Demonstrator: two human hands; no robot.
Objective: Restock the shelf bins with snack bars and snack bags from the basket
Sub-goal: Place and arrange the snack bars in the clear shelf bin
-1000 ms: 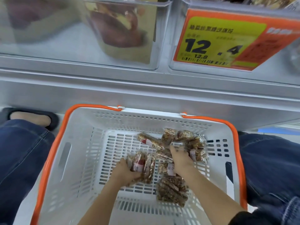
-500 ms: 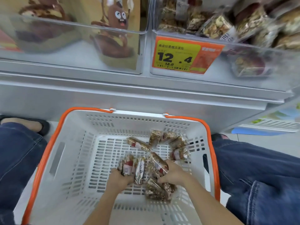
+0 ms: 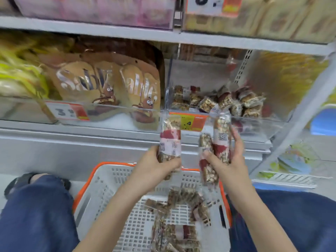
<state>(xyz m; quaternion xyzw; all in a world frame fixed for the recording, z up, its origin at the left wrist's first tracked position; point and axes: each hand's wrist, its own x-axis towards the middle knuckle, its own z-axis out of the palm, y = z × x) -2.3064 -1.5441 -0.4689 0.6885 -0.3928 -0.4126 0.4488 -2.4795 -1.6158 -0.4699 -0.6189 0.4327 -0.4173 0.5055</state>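
Observation:
My left hand (image 3: 156, 167) grips a clear-wrapped nut snack bar (image 3: 170, 140) with a red and white label, held upright above the basket. My right hand (image 3: 226, 160) holds two more wrapped bars (image 3: 221, 140) upright, just below the clear shelf bin (image 3: 236, 122) that holds several of the same bars (image 3: 218, 101). The white basket with an orange rim (image 3: 101, 190) sits on the floor between my knees, and several bars (image 3: 181, 211) lie in it.
A clear bin to the left holds brown snack bags (image 3: 109, 90) with cartoon faces. Orange and yellow price tags (image 3: 192, 122) hang on the bin fronts. A higher shelf (image 3: 163, 34) carries boxes. My jeans-clad knees (image 3: 36, 215) flank the basket.
Both hands have lifted out of the basket with bars in them and risen toward the shelf bin. The view has tilted up to the shelves.

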